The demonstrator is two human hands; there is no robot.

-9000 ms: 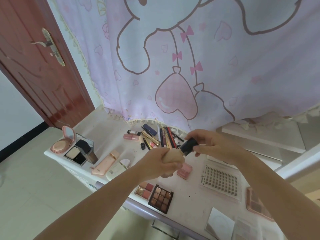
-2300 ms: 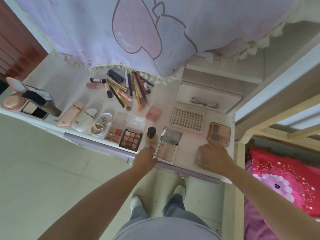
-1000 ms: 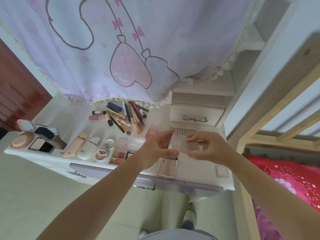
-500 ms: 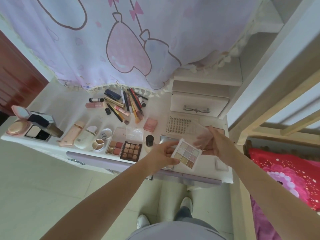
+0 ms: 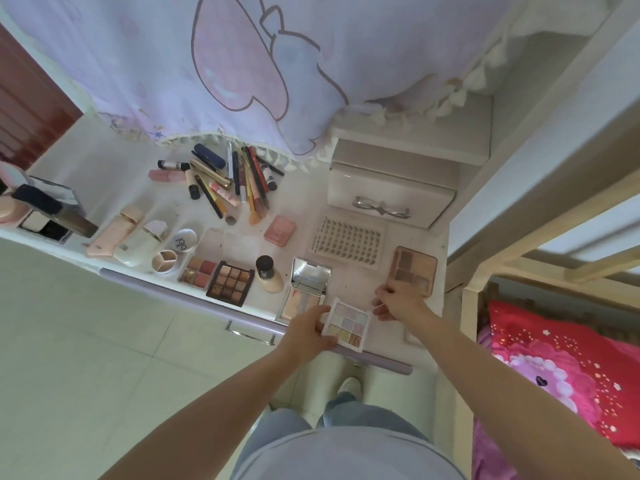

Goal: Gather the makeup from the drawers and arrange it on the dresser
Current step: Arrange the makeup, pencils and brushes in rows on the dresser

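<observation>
The left hand [image 5: 306, 329] holds a small square white palette of nine pale colours [image 5: 347, 323] by its left edge, with its fingers curled round that edge. The palette sits at the front edge of the white bench [image 5: 104, 174], at about 6 o'clock among the makeup. The right hand [image 5: 398, 301] rests just right of it, at 3 o'clock from the palette; its fingers are bent down onto the bench, and I cannot tell if they hold anything. Just at 9 o'clock from the pale palette lies an open mirror compact with pink and cream powder [image 5: 306, 287]. At 12 o'clock from the right hand lies a flat brown eye-colour palette [image 5: 412, 268]. Farther at 9 o'clock stand a round cream bottle with a black cap [image 5: 267, 275] and a dark square palette of nine brown colours [image 5: 230, 283]. A heap of pencils and lip tubes [image 5: 235, 181] lies at the back, at 11 o'clock, near a pink and white curtain [image 5: 242, 64].
</observation>
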